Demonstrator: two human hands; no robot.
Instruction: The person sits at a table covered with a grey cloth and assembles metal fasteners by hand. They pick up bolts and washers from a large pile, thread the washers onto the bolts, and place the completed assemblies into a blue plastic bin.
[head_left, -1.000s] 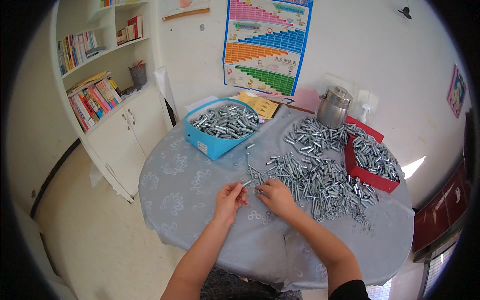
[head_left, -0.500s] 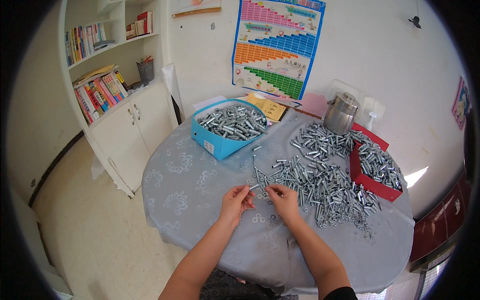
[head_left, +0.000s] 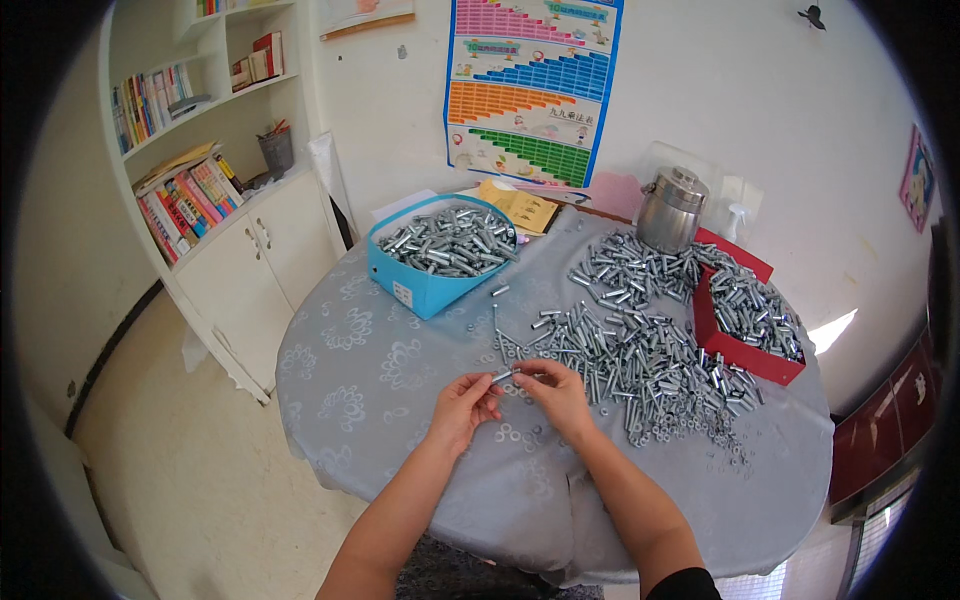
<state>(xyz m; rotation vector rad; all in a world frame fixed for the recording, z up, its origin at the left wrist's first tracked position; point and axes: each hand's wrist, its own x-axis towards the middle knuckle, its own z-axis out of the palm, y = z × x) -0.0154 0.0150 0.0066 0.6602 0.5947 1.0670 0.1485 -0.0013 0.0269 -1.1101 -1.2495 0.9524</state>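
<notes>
Between fingertips (head_left: pixel 483 383), our left hand (head_left: pixel 464 409) pinched a shiny silver rod (head_left: pixel 502 377); our right hand (head_left: pixel 559 396), grip unclear, met its end.

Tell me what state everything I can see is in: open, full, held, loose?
Left hand: closed on a metal cylinder
Right hand: fingertips at the cylinder's other end; grip unclear
Blue box: open, heaped with metal parts
Red box: open, filled with metal parts
Loose metal parts: spread in a pile
Steel canister: upright, lid on
Cabinet doors: shut
</notes>
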